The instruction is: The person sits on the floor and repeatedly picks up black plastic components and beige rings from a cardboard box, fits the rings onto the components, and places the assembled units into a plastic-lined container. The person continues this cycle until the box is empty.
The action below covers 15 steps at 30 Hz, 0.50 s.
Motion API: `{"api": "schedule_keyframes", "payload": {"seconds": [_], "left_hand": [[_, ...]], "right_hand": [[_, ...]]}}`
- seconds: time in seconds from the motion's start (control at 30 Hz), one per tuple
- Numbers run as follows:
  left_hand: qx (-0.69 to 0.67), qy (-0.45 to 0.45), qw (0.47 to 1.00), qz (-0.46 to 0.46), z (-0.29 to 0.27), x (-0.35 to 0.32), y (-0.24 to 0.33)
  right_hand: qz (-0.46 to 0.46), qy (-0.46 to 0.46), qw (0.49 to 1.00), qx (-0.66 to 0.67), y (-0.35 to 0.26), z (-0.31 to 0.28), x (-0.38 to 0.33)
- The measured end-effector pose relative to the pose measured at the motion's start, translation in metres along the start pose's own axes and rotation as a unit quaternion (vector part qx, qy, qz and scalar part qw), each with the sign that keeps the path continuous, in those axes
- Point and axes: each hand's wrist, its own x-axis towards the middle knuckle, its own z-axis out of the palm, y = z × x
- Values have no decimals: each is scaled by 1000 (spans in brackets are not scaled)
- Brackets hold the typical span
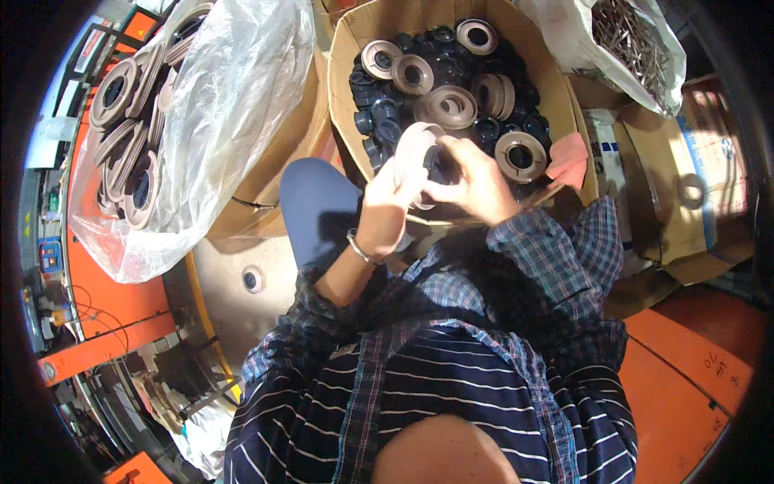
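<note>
My left hand [383,206], a bracelet on its wrist, holds a taupe flanged ring [418,141] upright by its edge. From the other side my right hand [480,181] is closed, thumb and fingers pinching a black round part [438,165] against the ring's middle. How far the black part sits inside the ring is hidden by my fingers. Both hands are above the near edge of a cardboard box [343,89]. Inside the box lie many black caps [387,129] with several taupe rings [447,107] on top, some with black centres.
At left, a clear plastic bag [242,137] holds stacked rings with black centres [115,93]. One such piece [253,279] lies on the floor. A white bag of thin metal pieces [629,40] stands far right, near another cardboard box [685,177] and orange panels [677,379].
</note>
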Motion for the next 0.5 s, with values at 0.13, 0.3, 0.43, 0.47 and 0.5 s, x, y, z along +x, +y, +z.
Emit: {"api": "schedule_keyframes", "payload": {"seconds": [0.13,0.3,0.43,0.47,0.5], "left_hand": [[301,0,943,145,12,-10,-9],[207,52,977,-4,7,-2,-12],[-87,1,996,-10,2,5,0],[26,4,999,-31,4,2,2],[156,16,984,-89,3,0,6]], "right_hand": [[386,16,846,367,-2,12,3],[444,-144,846,258,6,-9,10],[-19,-71,997,-31,8,-10,3],[-54,-27,998,-24,8,-5,2],[76,-51,991,94,7,-1,1]]}}
